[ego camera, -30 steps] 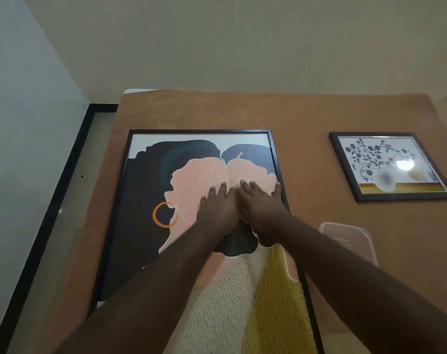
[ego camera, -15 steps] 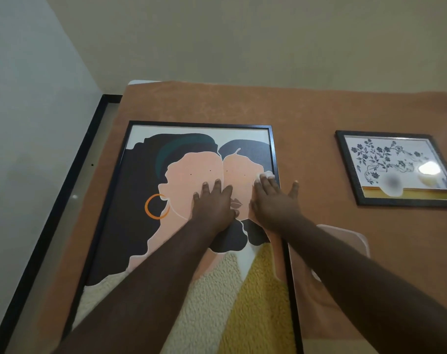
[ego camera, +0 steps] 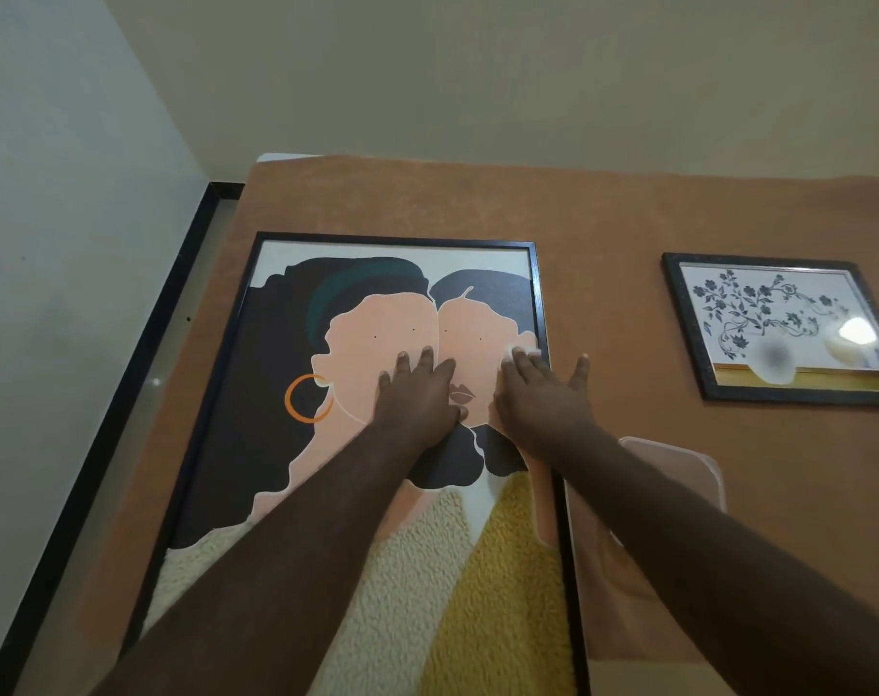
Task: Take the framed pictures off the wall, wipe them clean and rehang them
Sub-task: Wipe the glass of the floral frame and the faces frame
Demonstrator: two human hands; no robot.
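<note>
The large framed picture (ego camera: 327, 444) is running off the edge at six o'clock, both forearms are covering its middle, and a blur is masking the small framed picture (ego camera: 774, 354).

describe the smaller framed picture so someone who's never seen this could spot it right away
Start at the orange-brown cloth-covered surface below the cream wall. Left of centre lies a large black-framed portrait of two faces, with both hands pressed on it. The small black-framed floral print lies apart at the far right, untouched, with dark flowers on white, a yellow band along the bottom and a light's glare on its glass.
</note>
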